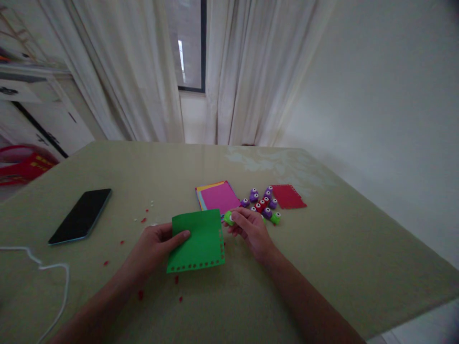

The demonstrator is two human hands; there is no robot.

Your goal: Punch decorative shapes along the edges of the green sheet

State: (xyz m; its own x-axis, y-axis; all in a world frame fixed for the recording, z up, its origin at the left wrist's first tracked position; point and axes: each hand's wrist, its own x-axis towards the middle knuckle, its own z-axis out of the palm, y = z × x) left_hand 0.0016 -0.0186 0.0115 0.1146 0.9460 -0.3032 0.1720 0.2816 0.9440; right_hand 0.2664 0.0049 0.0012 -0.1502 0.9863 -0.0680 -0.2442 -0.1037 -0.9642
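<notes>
My left hand point(158, 243) grips a square of green paper point(197, 236) at its left edge, thumb on top. Rows of small punched holes run along its bottom and right edges. My right hand point(251, 229) pinches a small green craft punch point(229, 218) at the paper's upper right edge; whether the paper sits inside the punch I cannot tell. Beyond that hand lies a cluster of small purple, red and green punches point(263, 203). A stack of coloured paper point(219, 196), pink on top, lies behind the green sheet.
Red paper point(289, 196) with a punched edge lies right of the punches. A black phone point(81, 216) and a white cable point(66, 282) are on the left of the table point(340, 248). Red paper bits point(140, 295) are scattered near my left arm. Curtains and a wall bound the far and right sides.
</notes>
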